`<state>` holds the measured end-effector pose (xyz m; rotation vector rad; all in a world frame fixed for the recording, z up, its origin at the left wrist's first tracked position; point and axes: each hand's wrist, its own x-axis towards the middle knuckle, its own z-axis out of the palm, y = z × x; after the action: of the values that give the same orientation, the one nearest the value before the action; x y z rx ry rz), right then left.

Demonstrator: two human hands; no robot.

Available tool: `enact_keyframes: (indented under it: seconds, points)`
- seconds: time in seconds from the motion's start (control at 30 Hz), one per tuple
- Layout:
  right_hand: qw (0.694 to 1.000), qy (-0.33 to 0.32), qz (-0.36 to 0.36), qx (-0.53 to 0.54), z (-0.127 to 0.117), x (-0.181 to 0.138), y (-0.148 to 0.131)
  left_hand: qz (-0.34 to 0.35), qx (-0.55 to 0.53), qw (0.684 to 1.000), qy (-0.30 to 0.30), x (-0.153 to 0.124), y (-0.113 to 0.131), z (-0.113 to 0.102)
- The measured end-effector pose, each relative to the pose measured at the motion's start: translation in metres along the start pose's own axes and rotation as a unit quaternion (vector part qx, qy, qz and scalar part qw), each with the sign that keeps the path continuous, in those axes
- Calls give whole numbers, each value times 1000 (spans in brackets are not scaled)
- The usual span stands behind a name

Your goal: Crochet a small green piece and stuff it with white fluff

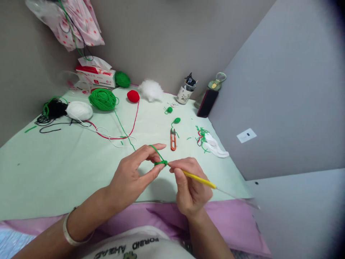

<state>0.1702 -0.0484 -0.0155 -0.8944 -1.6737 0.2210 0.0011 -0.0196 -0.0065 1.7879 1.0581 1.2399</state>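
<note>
My left hand (134, 176) pinches a small knot of green yarn (161, 162) between thumb and fingers, and the strand loops over my raised forefinger. My right hand (190, 187) grips a crochet hook with a yellow handle (199, 179); its tip sits in the green knot. The green strand runs back across the pale green table cover (54, 169) to a big green yarn ball (102, 99). Both hands hover above the table's near edge.
Orange thread snips (173, 139) lie just beyond my hands. Farther back sit white yarn (79, 110), black yarn (55, 108), a red ball (133, 96), white stuffing (151, 90), a tissue box (95, 75), a jar (185, 92) and yarn scraps (207, 140). Grey walls close in behind and right.
</note>
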Motion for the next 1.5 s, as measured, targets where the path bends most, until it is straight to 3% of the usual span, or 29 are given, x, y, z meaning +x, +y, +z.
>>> enact_keyframes:
  seconds: [0.13, 0.23, 0.3, 0.43, 0.57, 0.67, 0.83, 0.97, 1.13, 1.23, 1.4, 1.5]
  points:
    - [983, 35, 132, 123, -1, 7, 0, -14, -63, 997, -45, 0, 0, -5]
    - [935, 65, 243, 249, 0, 13, 3, -67, -157, 980, -99, 0, 1, -10]
    - [901, 68, 301, 304, 0, 18, 5, -68, -191, 972, -116, 0, 1, -12]
    - [848, 63, 372, 372, -1, 24, 7, -4, -176, 977, -125, -1, 1, -11]
    - [805, 47, 407, 429, -1, 25, 6, 138, -73, 984, -92, 2, 2, -9]
    - [785, 39, 425, 448, -2, 27, 6, 221, -18, 972, -78, 6, 4, -10]
    - [769, -10, 451, 453, -7, 29, 7, 280, 4, 953, -120, 11, 6, -10]
    - [790, -11, 444, 422, -8, 26, 8, 287, 24, 951, -116, 10, 6, -9]
    - [881, 42, 349, 316, -10, 15, 2, 237, 55, 965, -99, 7, 1, -7]
    - [922, 40, 274, 269, -14, 12, -4, 154, 23, 982, -110, 5, 2, -7]
    - [931, 32, 225, 285, -16, 14, -5, 5, -93, 992, -84, -2, 10, -6]
    - [955, 51, 181, 230, -12, 12, -5, -77, -139, 986, -57, -3, 14, -5]
